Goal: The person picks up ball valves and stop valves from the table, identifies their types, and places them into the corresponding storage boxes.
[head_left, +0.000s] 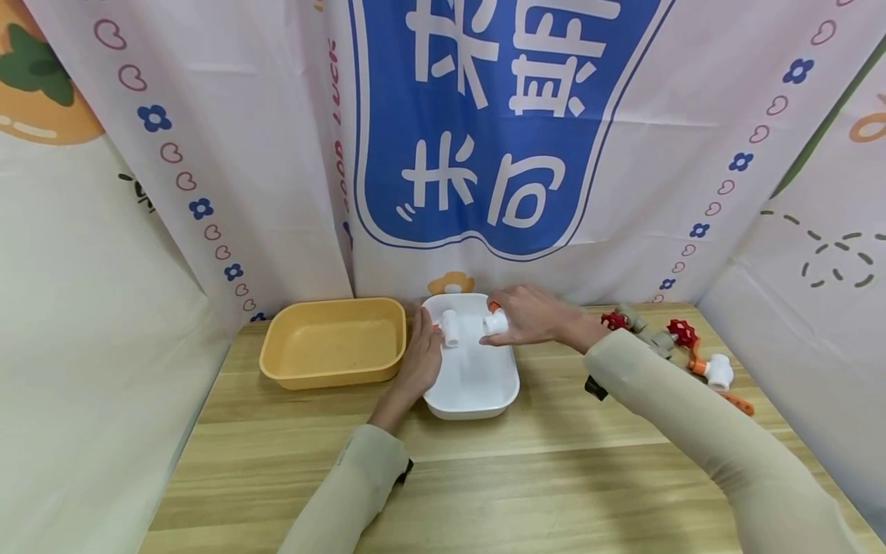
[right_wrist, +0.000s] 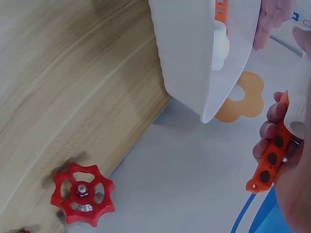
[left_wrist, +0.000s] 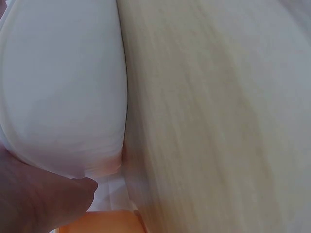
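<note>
In the head view, my right hand (head_left: 529, 314) grips a white plastic ball valve (head_left: 495, 322) with an orange lever, above the right side of a white basin (head_left: 477, 385). The right wrist view shows my fingers (right_wrist: 268, 130) curled round the orange lever (right_wrist: 272, 158). My left hand (head_left: 418, 355) holds the basin's left rim, its thumb (left_wrist: 73, 199) against the outer wall in the left wrist view. Inside the basin lies another white ball valve (head_left: 451, 329), its orange lever (right_wrist: 221, 10) partly hidden by the left hand in the head view.
A yellow basin (head_left: 332, 378) stands just left of the white one. At the table's right are grey valves with red handwheels (head_left: 682, 333) and another white ball valve (head_left: 720, 373) with an orange lever. A printed curtain (head_left: 298, 192) hangs behind the wooden table (head_left: 526, 492).
</note>
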{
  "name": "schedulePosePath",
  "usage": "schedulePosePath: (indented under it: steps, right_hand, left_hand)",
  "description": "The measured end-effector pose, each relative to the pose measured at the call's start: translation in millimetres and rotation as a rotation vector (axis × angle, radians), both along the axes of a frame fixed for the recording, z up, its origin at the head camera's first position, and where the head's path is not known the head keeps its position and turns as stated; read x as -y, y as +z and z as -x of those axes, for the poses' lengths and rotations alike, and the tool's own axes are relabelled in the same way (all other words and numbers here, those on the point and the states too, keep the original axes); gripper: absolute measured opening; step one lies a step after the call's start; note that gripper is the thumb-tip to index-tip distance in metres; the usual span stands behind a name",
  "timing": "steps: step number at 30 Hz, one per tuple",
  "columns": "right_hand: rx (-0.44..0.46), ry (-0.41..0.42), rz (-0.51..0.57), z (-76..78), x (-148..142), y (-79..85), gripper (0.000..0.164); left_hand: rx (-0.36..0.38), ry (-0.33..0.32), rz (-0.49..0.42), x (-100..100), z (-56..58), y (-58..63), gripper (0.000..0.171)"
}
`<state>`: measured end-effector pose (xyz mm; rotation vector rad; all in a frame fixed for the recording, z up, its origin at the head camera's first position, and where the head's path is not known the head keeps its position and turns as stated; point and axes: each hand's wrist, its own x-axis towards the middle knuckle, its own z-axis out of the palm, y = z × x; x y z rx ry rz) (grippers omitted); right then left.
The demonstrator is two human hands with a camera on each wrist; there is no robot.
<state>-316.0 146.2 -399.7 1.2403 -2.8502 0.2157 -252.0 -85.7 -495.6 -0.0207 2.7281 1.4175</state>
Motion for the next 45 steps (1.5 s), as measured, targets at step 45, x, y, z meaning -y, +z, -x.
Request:
schedulePosePath:
  steps: [45]
  right_hand:
    - [0.181, 0.085, -0.074, 33.6, 46, -18.8, 0.074]
  left_hand:
    - [-0.049, -0.03, 0.002, 2, 3.0, -3.9, 0.069]
